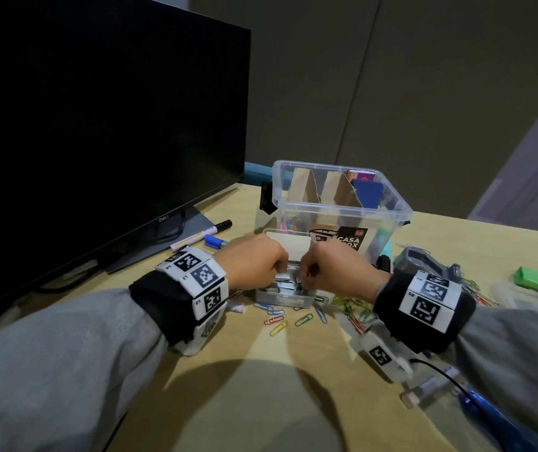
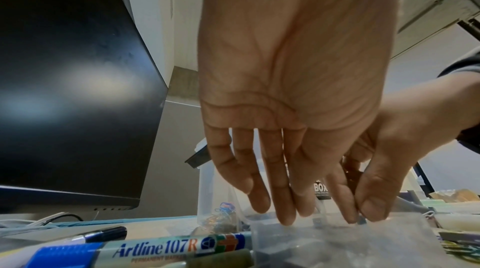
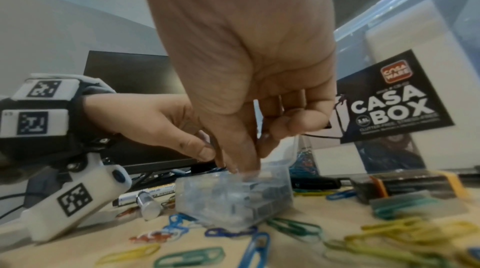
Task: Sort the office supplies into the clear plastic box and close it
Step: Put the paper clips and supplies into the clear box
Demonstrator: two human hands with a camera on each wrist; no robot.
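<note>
At left I see a Dell monitor (image 1: 98,125) and an Artline 107R marker (image 2: 145,250). Mid-frame, my left hand (image 1: 254,262) and right hand (image 1: 339,269) pinch inside a small clear case (image 1: 285,296). Behind stands the open clear plastic box (image 1: 339,203) labelled CASA BOX; paper clips (image 1: 303,319) litter the pale wooden bench (image 1: 293,386).

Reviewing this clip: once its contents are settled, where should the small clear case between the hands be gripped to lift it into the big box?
Probably by its two short end walls, coming from above. The small clear case sits flat and low on the desk, its hinged lid standing open at the far side, and both the left hand and right hand already flank it. Shutting the lid first seems wise.
</note>
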